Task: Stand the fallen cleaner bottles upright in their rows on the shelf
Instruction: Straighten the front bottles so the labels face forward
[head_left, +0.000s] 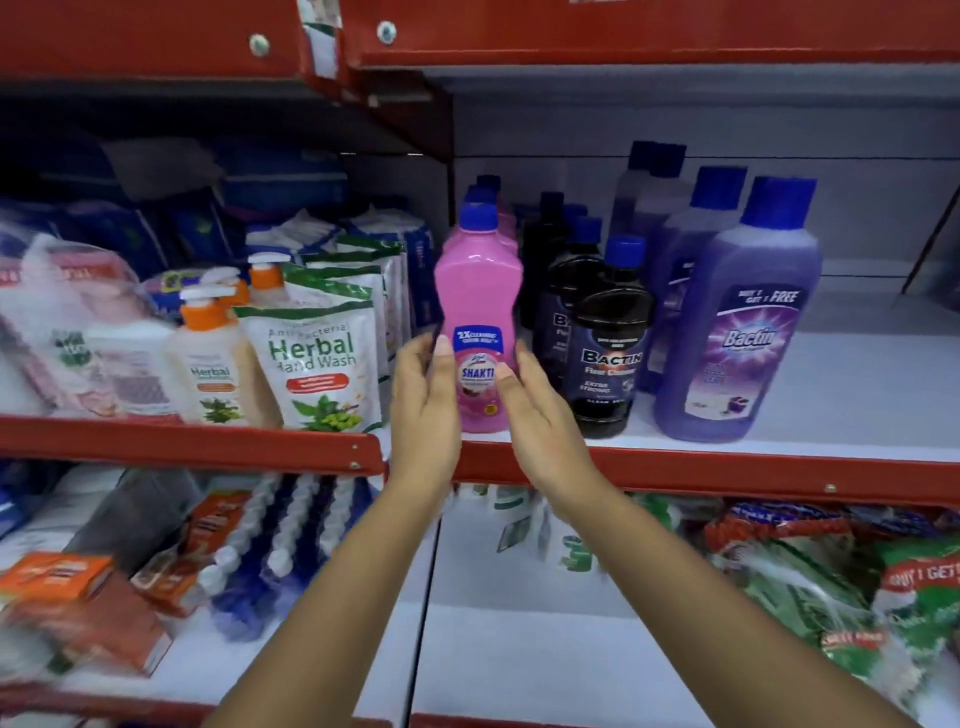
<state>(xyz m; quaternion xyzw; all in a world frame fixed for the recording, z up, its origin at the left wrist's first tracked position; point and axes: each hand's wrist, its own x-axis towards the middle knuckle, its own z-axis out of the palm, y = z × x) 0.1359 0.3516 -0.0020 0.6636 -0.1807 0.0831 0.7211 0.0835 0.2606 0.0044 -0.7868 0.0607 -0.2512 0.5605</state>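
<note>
At the front edge of the white shelf (810, 384), just right of the red upright that splits the bay, a pink bottle (478, 291) with a blue cap stands upright, its label reading "SHAKTI" facing out. More pink bottles line up straight behind it. The left hand (425, 410) is at the pink bottle's left side, fingers loosely spread, with the thumb tip laid against the edge of the label. The right hand (540, 415) is at the pink bottle's right side, also open, thumb touching the label's lower right; the fingers reach past the bottle, and I cannot tell whether they press on it. Neither hand is wrapped around it.

Just right of the pink bottle stands a row of black bottles (613, 353) marked "BACTIN", all upright, blue caps up. Further right of the pink bottle, a row of purple bottles (737, 322) marked "Bactin" also stands upright.

Left of the pink bottle, past the divider, sit white pouches (317, 358) printed "Herbal Hand Wash" and pump bottles (213, 364) with orange collars.
</note>
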